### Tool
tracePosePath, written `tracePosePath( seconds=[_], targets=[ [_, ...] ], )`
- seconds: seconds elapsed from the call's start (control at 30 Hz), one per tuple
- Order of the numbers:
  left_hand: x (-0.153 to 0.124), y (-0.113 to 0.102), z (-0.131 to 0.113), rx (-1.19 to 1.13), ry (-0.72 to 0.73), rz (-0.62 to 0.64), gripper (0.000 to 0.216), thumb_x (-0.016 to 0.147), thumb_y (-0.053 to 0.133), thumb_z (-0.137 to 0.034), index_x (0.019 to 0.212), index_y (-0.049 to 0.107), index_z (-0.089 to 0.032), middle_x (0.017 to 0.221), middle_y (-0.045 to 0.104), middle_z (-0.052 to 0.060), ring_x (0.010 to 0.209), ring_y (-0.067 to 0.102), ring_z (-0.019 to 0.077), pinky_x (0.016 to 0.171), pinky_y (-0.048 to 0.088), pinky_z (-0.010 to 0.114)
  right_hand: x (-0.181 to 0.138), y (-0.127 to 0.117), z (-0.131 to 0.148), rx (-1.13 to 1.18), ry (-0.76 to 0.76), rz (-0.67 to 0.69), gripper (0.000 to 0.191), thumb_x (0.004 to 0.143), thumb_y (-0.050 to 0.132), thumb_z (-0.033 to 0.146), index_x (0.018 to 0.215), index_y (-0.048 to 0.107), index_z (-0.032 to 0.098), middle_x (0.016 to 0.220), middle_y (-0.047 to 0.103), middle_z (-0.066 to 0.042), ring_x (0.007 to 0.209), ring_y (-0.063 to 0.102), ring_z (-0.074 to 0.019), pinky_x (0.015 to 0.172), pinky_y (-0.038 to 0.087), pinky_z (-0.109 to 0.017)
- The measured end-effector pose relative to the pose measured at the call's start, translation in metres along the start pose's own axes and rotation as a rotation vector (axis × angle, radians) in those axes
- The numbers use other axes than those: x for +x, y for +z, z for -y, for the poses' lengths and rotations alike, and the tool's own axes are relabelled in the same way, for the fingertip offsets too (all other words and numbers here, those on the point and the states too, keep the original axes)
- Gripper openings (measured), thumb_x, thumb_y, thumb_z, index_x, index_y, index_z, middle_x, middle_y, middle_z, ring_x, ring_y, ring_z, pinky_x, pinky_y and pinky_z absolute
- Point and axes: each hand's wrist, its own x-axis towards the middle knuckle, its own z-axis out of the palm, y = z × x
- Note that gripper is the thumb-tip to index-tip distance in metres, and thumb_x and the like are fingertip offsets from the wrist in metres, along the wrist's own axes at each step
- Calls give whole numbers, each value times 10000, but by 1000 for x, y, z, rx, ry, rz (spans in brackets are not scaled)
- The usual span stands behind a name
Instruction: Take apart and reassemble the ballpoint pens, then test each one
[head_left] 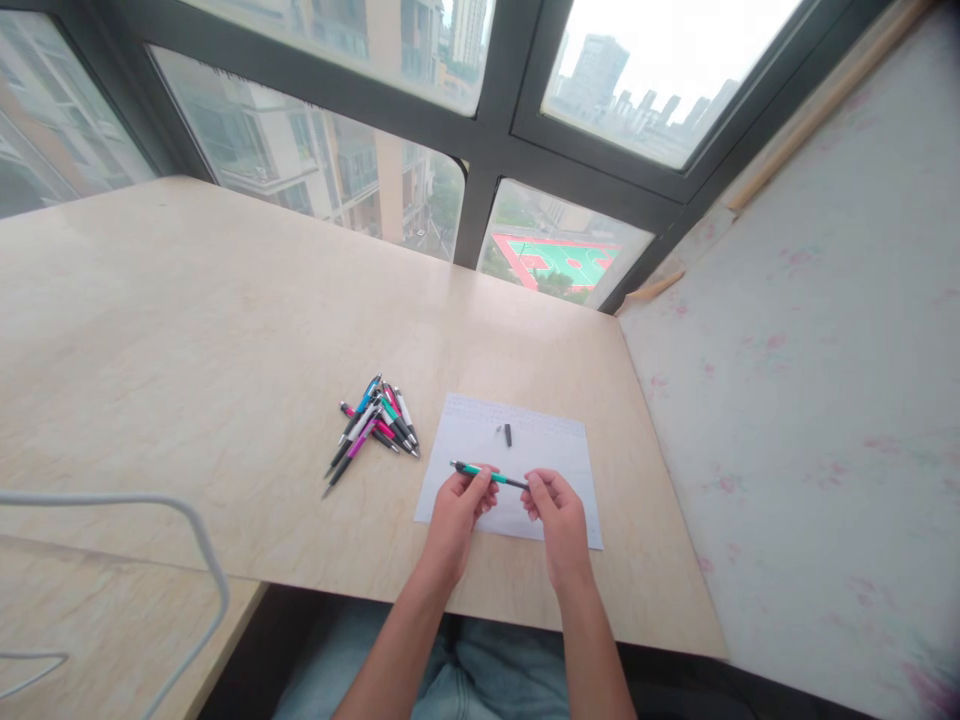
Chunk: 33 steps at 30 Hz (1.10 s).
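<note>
A green and black pen (507, 481) lies level between my two hands, above a white sheet of paper (559, 438). My left hand (469, 492) is closed around its green barrel, near the clicker end. The fingers of my right hand (553, 495) pinch the other end, hiding the tip. Beyond the pen, a short black grip sleeve (508, 435) rests on the paper, with a tiny piece (499, 429) beside it, too small to make out. Handwriting runs along the paper's far edge.
Left of the paper is a heap of several coloured pens (375, 425). A pale cable (196, 525) loops over the near left of the table (225, 330). Windows (390, 180) border the far side, and a flowered wall (787, 420) rises on the right.
</note>
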Motion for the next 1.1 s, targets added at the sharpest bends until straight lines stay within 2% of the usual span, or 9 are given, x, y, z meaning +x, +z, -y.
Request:
tracePosePath(
  seconds=[0.17,0.23,0.33,0.47,0.6,0.73,0.83,0.97,1.1],
  targets=[
    [-3,2,-1,45,27,58,309,751,745,-369,932,705,-121,746,653,49,679,543,125,654,410,247,-6,8,-5,99,83,8,492,840,588,599,590,541,177,508,468,25,480,386,-98,452,288,-232],
    [-4,1,-1,72,29,81,298,754,739,-368,924,705,-125,753,661,54,690,551,134,671,415,257,-7,9,-4,146,119,-9,521,834,600,599,543,499,178,465,399,45,447,321,-80,431,227,-229],
    [-4,0,-1,91,28,126,289,760,730,-371,924,706,-133,750,663,52,695,554,141,679,418,263,-8,10,-1,296,187,-24,530,823,615,602,539,469,178,471,384,55,420,267,-59,418,158,-229],
    [-6,2,1,132,56,181,281,783,709,-370,950,709,-144,742,657,43,700,543,145,678,415,266,-11,17,2,425,224,-49,555,840,562,642,549,478,176,472,400,49,418,295,-61,422,165,-226],
    [-10,5,-1,228,75,222,267,790,701,-371,927,717,-142,732,668,45,710,542,157,695,422,280,-13,23,2,436,263,-94,583,839,555,646,505,408,192,435,336,67,410,263,-63,426,161,-229],
    [-10,7,-3,246,91,196,296,789,692,-401,920,730,-138,721,679,51,700,553,166,688,425,287,-13,25,1,426,268,-87,575,841,569,608,494,348,206,434,290,82,412,224,-64,436,161,-236],
    [-8,8,1,216,91,145,330,773,701,-436,873,740,-124,700,676,57,666,548,158,655,416,280,-14,27,-1,401,211,-111,551,838,585,569,503,328,215,458,296,78,434,238,-74,448,194,-243],
    [-9,11,9,87,14,57,385,742,717,-487,799,736,-107,669,660,61,608,531,137,606,401,264,-15,29,-5,262,95,-169,537,841,568,580,512,341,221,488,318,64,473,278,-94,464,226,-252],
    [-12,16,8,-45,-53,15,355,701,770,-446,791,735,-104,682,655,59,625,551,126,626,429,250,-14,28,-8,181,70,-147,550,852,537,609,503,375,217,479,335,55,474,290,-101,473,242,-259]
  ],
)
